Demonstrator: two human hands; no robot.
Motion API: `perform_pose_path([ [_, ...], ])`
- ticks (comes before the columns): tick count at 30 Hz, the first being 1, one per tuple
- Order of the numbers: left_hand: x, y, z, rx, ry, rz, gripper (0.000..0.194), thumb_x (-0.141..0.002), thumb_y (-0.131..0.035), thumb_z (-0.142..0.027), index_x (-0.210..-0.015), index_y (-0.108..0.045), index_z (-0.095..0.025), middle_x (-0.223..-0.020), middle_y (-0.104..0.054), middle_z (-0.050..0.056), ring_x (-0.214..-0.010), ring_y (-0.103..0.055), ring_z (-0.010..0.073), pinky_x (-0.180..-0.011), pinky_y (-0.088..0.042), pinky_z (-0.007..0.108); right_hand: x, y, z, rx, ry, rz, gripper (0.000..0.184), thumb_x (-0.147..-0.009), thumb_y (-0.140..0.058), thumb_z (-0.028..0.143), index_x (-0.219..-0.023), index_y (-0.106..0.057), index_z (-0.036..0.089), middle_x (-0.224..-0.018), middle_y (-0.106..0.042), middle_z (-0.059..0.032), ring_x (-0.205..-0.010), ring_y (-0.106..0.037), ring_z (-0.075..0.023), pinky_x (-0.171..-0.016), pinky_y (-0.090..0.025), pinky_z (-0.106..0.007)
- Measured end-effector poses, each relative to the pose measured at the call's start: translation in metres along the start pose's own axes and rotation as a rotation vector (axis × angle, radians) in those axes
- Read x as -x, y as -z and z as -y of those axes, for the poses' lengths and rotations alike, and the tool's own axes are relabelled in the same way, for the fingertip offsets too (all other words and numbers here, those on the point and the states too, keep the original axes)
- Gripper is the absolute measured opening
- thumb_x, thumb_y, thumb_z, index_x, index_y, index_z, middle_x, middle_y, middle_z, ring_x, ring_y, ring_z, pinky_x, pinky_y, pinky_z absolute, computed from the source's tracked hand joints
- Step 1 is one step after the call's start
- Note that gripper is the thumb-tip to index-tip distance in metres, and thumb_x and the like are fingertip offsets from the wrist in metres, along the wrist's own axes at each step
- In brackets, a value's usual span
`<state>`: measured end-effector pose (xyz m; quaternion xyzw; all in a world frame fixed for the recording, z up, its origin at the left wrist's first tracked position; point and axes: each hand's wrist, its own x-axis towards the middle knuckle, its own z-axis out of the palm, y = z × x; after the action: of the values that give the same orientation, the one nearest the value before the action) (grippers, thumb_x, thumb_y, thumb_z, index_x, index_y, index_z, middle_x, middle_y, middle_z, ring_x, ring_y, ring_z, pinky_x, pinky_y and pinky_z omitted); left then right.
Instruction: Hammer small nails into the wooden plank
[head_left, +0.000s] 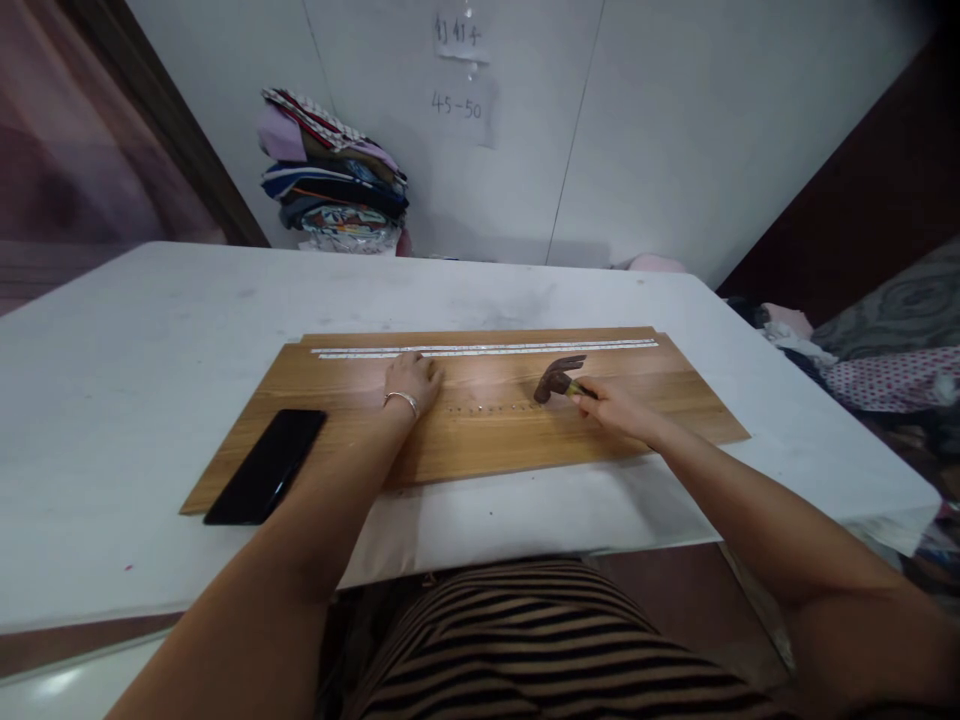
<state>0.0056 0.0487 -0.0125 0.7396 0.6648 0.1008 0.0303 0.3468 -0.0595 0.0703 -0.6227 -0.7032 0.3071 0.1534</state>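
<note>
A wooden board [480, 440] lies across the white table [120, 400]. My left hand [411, 380] rests on the board left of centre, its fingers curled down against the wood; a bracelet circles that wrist. My right hand [611, 404] grips the handle of a claw hammer [559, 376], whose dark head sits low over the board. A row of several small nails [487, 408] runs between the two hands. A thin white strip [487, 349] lies along the board's far edge.
A black phone [266, 465] lies on the board's left end. Folded fabrics [334, 175] are stacked against the wall behind the table. Paper notes hang on the wall. More cloth lies heaped at the right.
</note>
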Motion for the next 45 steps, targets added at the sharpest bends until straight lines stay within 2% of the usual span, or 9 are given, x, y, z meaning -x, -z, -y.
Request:
perform_pose_path([
  [22, -0.0039, -0.0078, 0.0051, -0.005, -0.009, -0.018, 0.043, -0.096, -0.043, -0.044, -0.113, -0.075, -0.021, -0.129, -0.065, 0.012, -0.125, -0.055, 0.0304, -0.108, -0.042, 0.042, 0.0002, 0.0012, -0.0006, -0.004, -0.004, -0.003, 0.018, -0.092, -0.051, 0.031, -0.077, -0.056, 0.022, -0.075, -0.064, -0.0039, -0.072, -0.056, -0.0192, -0.069, -0.041, -0.032],
  [27, -0.0035, -0.0059, 0.0044, 0.0, -0.004, -0.006, 0.043, -0.096, -0.043, -0.044, -0.113, -0.075, -0.021, -0.129, -0.065, 0.013, -0.125, -0.055, 0.0308, -0.108, -0.043, 0.042, -0.0006, -0.0014, -0.0003, -0.016, 0.013, 0.001, 0.016, -0.091, -0.051, 0.029, -0.079, -0.057, 0.021, -0.076, -0.065, -0.0048, -0.075, -0.057, -0.0202, -0.072, -0.042, -0.033],
  [33, -0.0035, -0.0056, 0.0047, -0.029, -0.005, -0.004, 0.043, -0.097, -0.042, -0.044, -0.115, -0.074, -0.022, -0.131, -0.065, 0.012, -0.126, -0.055, 0.0298, -0.107, -0.043, 0.042, -0.0011, 0.0012, -0.0024, -0.038, 0.013, -0.013, 0.019, -0.09, -0.052, 0.034, -0.075, -0.054, 0.022, -0.074, -0.063, -0.0032, -0.069, -0.054, -0.0185, -0.068, -0.041, -0.032],
  [45, -0.002, -0.002, 0.0032, -0.048, -0.01, -0.001, 0.045, -0.098, -0.041, -0.044, -0.117, -0.074, -0.021, -0.131, -0.065, 0.012, -0.126, -0.055, 0.0301, -0.108, -0.043, 0.041, -0.0014, -0.0008, -0.0023, -0.023, 0.016, -0.012, 0.016, -0.09, -0.052, 0.032, -0.078, -0.057, 0.022, -0.075, -0.063, -0.004, -0.072, -0.055, -0.0203, -0.07, -0.039, -0.033],
])
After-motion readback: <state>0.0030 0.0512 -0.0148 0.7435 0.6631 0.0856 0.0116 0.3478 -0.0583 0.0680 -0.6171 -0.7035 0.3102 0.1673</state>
